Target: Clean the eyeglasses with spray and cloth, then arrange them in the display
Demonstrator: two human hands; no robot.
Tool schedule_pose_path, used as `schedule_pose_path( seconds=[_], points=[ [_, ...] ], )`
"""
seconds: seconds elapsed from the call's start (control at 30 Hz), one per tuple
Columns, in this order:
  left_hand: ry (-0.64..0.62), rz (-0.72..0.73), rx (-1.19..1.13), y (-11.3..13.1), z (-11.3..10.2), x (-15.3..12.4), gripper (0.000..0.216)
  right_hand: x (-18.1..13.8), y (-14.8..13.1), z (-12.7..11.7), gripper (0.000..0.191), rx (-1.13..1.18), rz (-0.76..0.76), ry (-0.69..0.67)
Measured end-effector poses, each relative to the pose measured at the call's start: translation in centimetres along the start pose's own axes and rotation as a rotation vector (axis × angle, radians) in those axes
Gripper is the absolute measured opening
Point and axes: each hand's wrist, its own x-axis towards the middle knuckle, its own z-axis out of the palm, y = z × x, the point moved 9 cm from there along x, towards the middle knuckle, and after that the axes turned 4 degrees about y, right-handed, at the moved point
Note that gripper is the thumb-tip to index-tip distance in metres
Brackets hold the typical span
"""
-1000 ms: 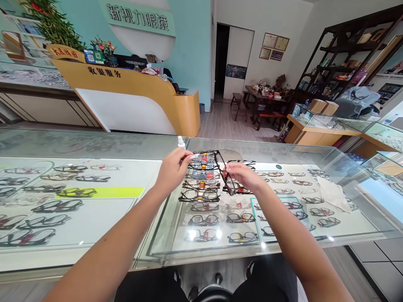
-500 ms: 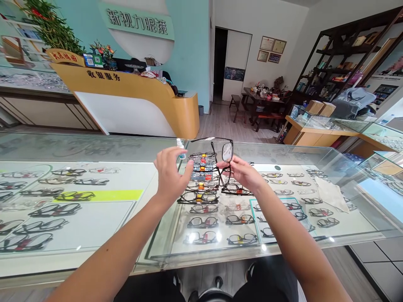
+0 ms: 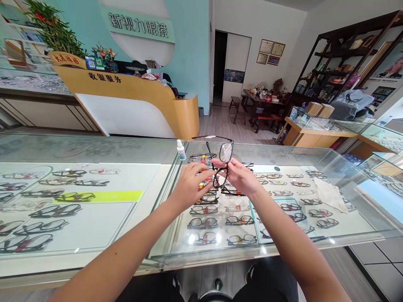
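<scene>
My right hand (image 3: 242, 178) pinches a pair of black-framed glasses (image 3: 223, 161) by the bridge, holding them on end above the glass counter (image 3: 283, 153), arms pointing left. My left hand (image 3: 191, 185) is just left of the frame, fingers curled round the lower arm near the lower lens. A small white dropper bottle (image 3: 180, 149) stands on the counter behind my left hand, apart from it. Under the glass lie several rows of display glasses (image 3: 204, 209).
A folded pale cloth (image 3: 329, 193) lies on the counter at the right. An orange and white reception desk (image 3: 132, 96) stands across the aisle. Beyond are a dark table with benches (image 3: 261, 105), dark shelves (image 3: 343, 63) and another glass case (image 3: 333, 126).
My left hand moved from the bottle's side to the frame and took hold of its lower arm. My right hand turned the glasses from flat to standing on end.
</scene>
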Motion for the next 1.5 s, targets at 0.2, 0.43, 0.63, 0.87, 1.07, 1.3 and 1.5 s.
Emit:
schedule_pose_path(
  seconds=[0.2, 0.43, 0.63, 0.87, 1.07, 1.3, 1.5],
  points=[
    [-0.009, -0.062, 0.037, -0.4, 0.0, 0.2, 0.028, 0.0, 0.9, 0.6, 0.044, 0.077, 0.018, -0.015],
    [-0.011, -0.060, 0.022, -0.8, 0.0, 0.2, 0.027, -0.4, 0.9, 1.0, 0.044, 0.016, -0.009, -0.011],
    [-0.001, -0.134, 0.008, -2.3, 0.2, -0.1, 0.019, -1.1, -0.8, 1.6, 0.034, -0.022, -0.119, -0.019],
    [0.022, -0.157, -0.078, -1.6, 0.0, 0.1, 0.023, -1.9, -2.1, 2.2, 0.035, 0.004, -0.160, -0.012],
    [0.333, -0.541, -0.070, -9.8, -2.6, -1.1, 0.041, -2.1, -4.7, 0.4, 0.036, 0.038, -0.197, 0.092],
    [0.349, -1.001, -0.228, -21.5, 0.0, -1.7, 0.055, -1.5, -4.6, -1.1, 0.035, 0.162, -0.187, 0.113],
    [0.284, -1.035, -0.308, -24.7, 3.1, -0.5, 0.053, -1.3, -4.7, -1.6, 0.034, 0.197, -0.200, 0.116]
  ],
)
